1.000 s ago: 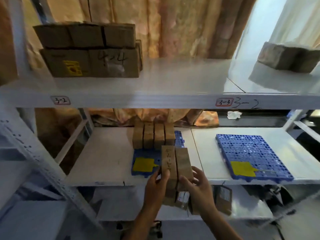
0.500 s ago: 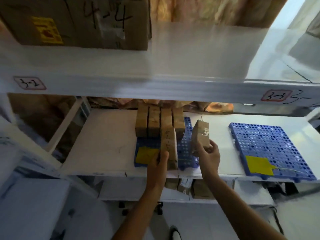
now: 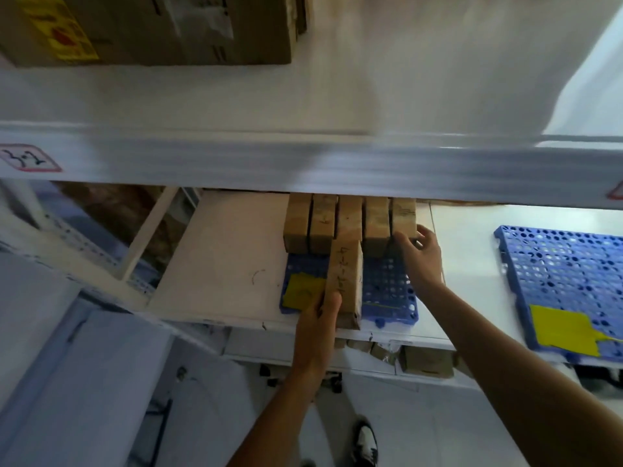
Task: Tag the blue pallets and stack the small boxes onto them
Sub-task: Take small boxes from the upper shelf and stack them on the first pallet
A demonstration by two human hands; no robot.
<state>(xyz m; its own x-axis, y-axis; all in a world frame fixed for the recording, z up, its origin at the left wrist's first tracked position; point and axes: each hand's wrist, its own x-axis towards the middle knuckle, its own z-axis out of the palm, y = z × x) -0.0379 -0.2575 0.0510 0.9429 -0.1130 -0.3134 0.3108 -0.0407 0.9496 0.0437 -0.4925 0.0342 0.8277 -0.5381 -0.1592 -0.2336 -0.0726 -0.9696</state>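
Cardboard box (image 3: 345,284) clamped in my left hand (image 3: 318,326), frame centre, over tagged blue pallet (image 3: 387,291). Right hand (image 3: 419,252) fingers spread against row's end box (image 3: 403,219). Stacking step; next, seat held box.

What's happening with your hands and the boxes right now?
Left hand gripping front box on left pallet. Right hand on fifth box, back row. Right pallet tagged, no boxes. Nothing blocking.

Both arms outstretched, left hand (image 3: 318,323) gripping, right hand (image 3: 419,252) fingers curled
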